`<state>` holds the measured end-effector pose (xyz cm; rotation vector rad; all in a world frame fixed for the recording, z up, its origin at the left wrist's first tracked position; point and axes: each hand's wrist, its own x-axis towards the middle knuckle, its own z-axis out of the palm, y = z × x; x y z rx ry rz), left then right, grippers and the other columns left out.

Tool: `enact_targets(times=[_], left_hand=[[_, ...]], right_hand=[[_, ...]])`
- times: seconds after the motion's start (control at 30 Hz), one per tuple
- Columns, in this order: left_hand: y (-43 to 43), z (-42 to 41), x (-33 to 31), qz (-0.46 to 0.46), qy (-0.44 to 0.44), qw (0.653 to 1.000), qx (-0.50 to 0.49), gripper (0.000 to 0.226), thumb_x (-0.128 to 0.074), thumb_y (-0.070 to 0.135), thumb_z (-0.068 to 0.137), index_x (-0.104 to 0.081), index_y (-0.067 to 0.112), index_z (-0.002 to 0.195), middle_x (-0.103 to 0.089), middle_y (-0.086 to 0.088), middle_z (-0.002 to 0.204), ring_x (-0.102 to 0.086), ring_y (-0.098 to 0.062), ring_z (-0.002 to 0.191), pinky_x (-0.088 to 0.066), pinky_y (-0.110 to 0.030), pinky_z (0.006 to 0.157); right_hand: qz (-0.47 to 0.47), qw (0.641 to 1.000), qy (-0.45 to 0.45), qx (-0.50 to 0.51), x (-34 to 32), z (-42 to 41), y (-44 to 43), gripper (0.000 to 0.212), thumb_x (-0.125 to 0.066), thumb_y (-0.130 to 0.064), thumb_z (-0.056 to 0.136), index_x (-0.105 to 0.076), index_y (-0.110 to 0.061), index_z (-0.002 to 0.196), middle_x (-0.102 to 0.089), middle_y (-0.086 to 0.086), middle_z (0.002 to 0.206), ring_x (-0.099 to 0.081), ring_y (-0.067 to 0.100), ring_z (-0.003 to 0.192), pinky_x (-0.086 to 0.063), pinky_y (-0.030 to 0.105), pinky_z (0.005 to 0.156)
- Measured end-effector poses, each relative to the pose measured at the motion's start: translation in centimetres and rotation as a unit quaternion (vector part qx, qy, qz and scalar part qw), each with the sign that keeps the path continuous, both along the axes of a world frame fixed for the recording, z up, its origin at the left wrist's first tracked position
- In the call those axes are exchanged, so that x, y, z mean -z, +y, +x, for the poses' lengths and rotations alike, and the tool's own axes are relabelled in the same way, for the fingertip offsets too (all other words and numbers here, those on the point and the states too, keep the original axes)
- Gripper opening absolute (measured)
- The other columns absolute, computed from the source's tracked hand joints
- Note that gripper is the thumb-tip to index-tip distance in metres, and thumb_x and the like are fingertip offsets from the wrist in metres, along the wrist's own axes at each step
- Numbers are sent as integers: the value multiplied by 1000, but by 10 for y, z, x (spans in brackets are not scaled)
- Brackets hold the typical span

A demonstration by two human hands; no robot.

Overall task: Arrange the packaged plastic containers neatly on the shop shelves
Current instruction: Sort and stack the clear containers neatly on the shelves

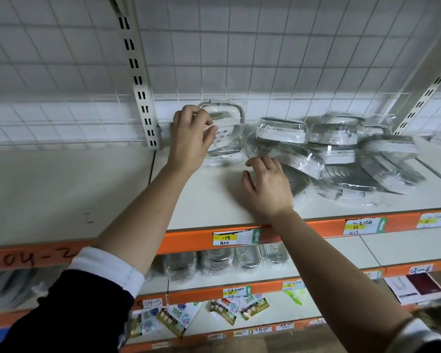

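Observation:
A clear-wrapped white plastic container (225, 128) stands on edge against the wire grid at the back of the top shelf (209, 200). My left hand (191, 137) grips its left side, fingers curled over the front. To the right lies a loose heap of several wrapped containers (341, 154), tilted and overlapping. My right hand (266, 186) hovers with spread, relaxed fingers at the left edge of that heap, fingertips close to the nearest pack (290, 159); it holds nothing.
A slotted metal upright (140, 87) stands just left of the upright container. The shelf's orange front edge (189, 240) carries price tags. On the shelf below stand several wrapped containers (227, 261) in a row; lower shelves hold small carded goods (196, 314).

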<state>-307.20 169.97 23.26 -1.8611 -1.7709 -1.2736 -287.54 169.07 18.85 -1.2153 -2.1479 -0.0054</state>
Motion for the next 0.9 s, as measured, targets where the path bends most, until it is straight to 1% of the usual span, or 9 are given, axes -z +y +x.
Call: enact_targets(times=[0.13, 0.3, 0.43, 0.53, 0.63, 0.7, 0.77, 0.83, 0.9], left_hand=[[-35, -21, 12, 25, 27, 999, -33, 18, -69, 21, 87, -66, 4, 90, -58, -18, 107, -54, -37, 100, -42, -45, 87], [-73, -55, 36, 16, 109, 991, -73, 15, -71, 18, 86, -67, 4, 89, -58, -18, 104, -54, -40, 97, -42, -42, 86], [-89, -76, 48, 5, 130, 987, -88, 18, -74, 20, 81, -67, 6, 88, -58, -14, 99, -47, -30, 95, -40, -38, 84], [-94, -72, 54, -31, 139, 987, -80, 26, -79, 20, 74, -69, 6, 94, -61, -13, 101, -45, -27, 97, -43, -39, 85], [-94, -62, 59, -108, 153, 979, -85, 40, -81, 25, 71, -69, 5, 103, -67, -12, 108, -54, -34, 100, -49, -41, 88], [-92, -58, 59, -161, 154, 971, -86, 49, -74, 38, 77, -68, 5, 113, -69, -11, 111, -57, -36, 104, -49, -44, 91], [-91, -58, 59, -188, 159, 965, -94, 60, -52, 51, 84, -64, 6, 123, -68, -10, 116, -56, -34, 109, -46, -45, 94], [-91, -59, 61, -195, 159, 962, -106, 61, -36, 51, 87, -63, 10, 125, -66, -6, 122, -54, -33, 115, -39, -45, 97], [-89, -62, 64, -197, 137, 964, -113, 54, -33, 41, 91, -62, 14, 128, -63, -4, 128, -49, -33, 123, -33, -48, 104]], right_hand=[[4, 1000, -15, -7, -1, 1, -1, 22, -57, -16, 91, -64, -2, 107, -63, 17, 104, -53, 38, 102, -47, 40, 78], [-19, 1000, -16, -4, -1, 0, 0, 24, -57, -20, 92, -64, -6, 111, -62, 14, 111, -53, 35, 109, -48, 39, 75], [-38, 999, -13, 1, -5, -6, 4, 24, -57, -26, 93, -65, -11, 110, -63, 11, 114, -52, 33, 112, -47, 37, 76], [-46, 999, 11, -9, -9, -15, 7, 24, -57, -26, 93, -65, -10, 109, -64, 12, 114, -52, 35, 112, -45, 38, 82], [-55, 998, 20, -21, -11, -24, 9, 25, -57, -25, 93, -65, -8, 110, -63, 13, 114, -50, 36, 113, -44, 40, 85], [-60, 997, 29, -34, -14, -31, 10, 25, -57, -23, 93, -65, -6, 110, -63, 15, 113, -52, 38, 110, -43, 39, 86], [-52, 997, 31, -49, -17, -37, 13, 24, -58, -20, 92, -66, -4, 108, -64, 17, 110, -54, 39, 104, -42, 40, 90], [-36, 998, 19, -56, -22, -44, 18, 24, -58, -18, 91, -66, -2, 108, -63, 19, 110, -55, 39, 104, -42, 40, 93], [-33, 998, 9, -60, -27, -50, 28, 26, -56, -17, 93, -65, -2, 112, -61, 20, 114, -53, 39, 107, -41, 40, 96]])
